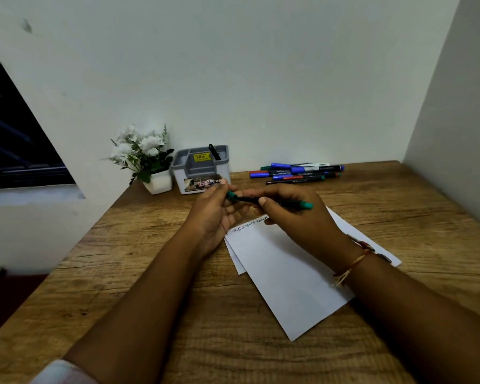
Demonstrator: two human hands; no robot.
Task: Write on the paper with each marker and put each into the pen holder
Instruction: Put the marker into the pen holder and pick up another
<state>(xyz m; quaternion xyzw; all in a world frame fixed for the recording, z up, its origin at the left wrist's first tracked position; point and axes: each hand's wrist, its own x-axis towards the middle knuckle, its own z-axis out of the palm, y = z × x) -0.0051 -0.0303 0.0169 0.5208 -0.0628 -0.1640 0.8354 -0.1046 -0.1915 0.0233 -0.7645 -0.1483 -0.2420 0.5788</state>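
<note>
Sleeve (58,372) sits at the near left corner of the frame, with both forearms reaching in over the near edge of the tabletop (178,314).

Paper (283,273) lies flat, mid-tabletop and a bit right of centre, rotated so one corner points at the near edge. A second sheet (237,263) pokes out from under its left side. One line of handwriting (247,226) runs along the paper's far edge; it's too small to read.

Thread bracelet (355,261) is on the right wrist, over the paper.

Right hand (297,223) is above the paper's far edge, fingers curled round the barrel of the green marker (250,200). The marker is off the paper and roughly level, with its green tail sticking out right past the knuckles.

Left hand (214,217) is palm-up just left of it, thumb and fingertips pinching the green cap (232,195) at the marker's left end. Cap and barrel meet there, but I can't tell if the cap is fully seated.

Grey pen holder (200,169) is at the far edge, centre-left, just beyond the left hand's fingers. One black marker (214,152) stands tilted in its back compartment.

White-flowered plant (147,159) in a white pot stands just left of the holder, at the far left corner.

Loose markers (297,171) (blue, red, green, black) lie piled along the far edge, right of the holder.
</note>
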